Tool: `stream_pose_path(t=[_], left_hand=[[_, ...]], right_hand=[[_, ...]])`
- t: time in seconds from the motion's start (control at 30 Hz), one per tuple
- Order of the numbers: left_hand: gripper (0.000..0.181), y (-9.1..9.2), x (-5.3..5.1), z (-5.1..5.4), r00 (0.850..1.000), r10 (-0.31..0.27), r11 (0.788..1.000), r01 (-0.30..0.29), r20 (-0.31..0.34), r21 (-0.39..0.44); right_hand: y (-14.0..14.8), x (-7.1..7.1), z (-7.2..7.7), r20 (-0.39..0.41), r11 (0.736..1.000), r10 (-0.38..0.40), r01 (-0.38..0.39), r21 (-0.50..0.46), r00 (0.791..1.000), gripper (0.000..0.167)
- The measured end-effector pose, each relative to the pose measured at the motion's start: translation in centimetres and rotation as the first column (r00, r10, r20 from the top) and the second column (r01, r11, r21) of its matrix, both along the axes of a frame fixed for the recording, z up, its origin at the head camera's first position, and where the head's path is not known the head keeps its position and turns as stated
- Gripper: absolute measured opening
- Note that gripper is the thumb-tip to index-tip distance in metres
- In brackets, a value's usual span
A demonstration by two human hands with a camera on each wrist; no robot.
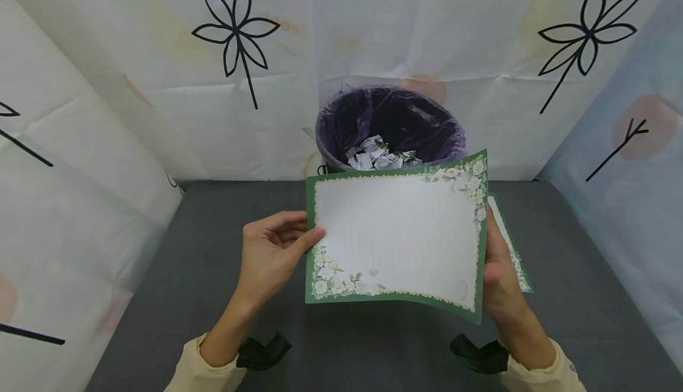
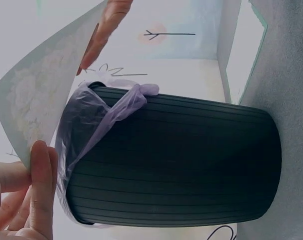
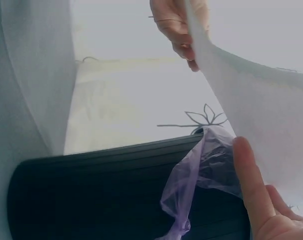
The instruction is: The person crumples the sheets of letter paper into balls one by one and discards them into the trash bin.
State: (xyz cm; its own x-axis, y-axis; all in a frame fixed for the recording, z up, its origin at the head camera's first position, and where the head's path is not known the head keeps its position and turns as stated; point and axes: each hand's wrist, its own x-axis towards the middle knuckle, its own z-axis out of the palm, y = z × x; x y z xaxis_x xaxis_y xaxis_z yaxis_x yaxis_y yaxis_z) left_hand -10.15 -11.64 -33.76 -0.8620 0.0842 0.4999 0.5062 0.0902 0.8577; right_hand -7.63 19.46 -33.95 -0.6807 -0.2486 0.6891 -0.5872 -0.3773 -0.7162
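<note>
A sheet of paper point(image 1: 397, 232) with a green border and white flowers is held up between both hands, in front of the bin. The left hand point(image 1: 272, 255) pinches its left edge, thumb on the printed face and fingers behind. At the right edge the right hand point(image 1: 501, 273) grips it, most fingers hidden behind the sheet. The left wrist view shows the left hand point(image 2: 26, 195) at the edge of the tilted sheet point(image 2: 46, 80). In the right wrist view the right hand point(image 3: 266, 205) supports the curved sheet point(image 3: 261, 115) from its plain side.
A dark bin point(image 2: 176, 160) with a purple liner point(image 1: 395, 110) stands behind the sheet, crumpled paper point(image 1: 376, 153) inside. Another green-bordered sheet point(image 1: 512, 249) lies on the dark table point(image 1: 565, 297), right of and partly behind the right hand. Patterned cloth point(image 1: 363, 30) hangs around.
</note>
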Motion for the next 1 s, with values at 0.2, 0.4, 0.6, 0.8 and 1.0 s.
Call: stream_pose_path(t=[0.2,0.4,0.6,0.8,1.0], left_hand=[[0.023,-0.6,-0.2,0.1,0.997,0.051,0.999,-0.051,-0.065,0.013],[0.024,-1.5,-0.4,0.6,0.983,0.078,0.997,-0.072,-0.164,0.042],[0.024,-1.7,-0.3,0.5,0.983,0.048,0.996,-0.035,-0.178,0.077],[0.021,-1.1,-0.1,0.2,0.986,0.022,0.995,-0.006,-0.165,0.099],[0.018,-0.1,0.1,0.3,0.985,0.007,0.992,0.014,-0.171,0.124]], right_hand=[[1.2,0.5,0.3,0.123,0.980,-0.054,0.076,-0.182,0.991,0.046],[1.5,1.0,1.3,0.201,0.899,-0.359,0.396,-0.190,0.911,0.024],[0.8,1.1,1.3,0.053,0.693,-0.721,0.719,0.048,0.691,0.013],[-0.2,1.0,1.2,-0.099,0.614,-0.779,0.785,0.076,0.619,0.013],[-1.8,0.8,1.4,-0.251,0.603,-0.772,0.798,0.001,0.584,0.011]])
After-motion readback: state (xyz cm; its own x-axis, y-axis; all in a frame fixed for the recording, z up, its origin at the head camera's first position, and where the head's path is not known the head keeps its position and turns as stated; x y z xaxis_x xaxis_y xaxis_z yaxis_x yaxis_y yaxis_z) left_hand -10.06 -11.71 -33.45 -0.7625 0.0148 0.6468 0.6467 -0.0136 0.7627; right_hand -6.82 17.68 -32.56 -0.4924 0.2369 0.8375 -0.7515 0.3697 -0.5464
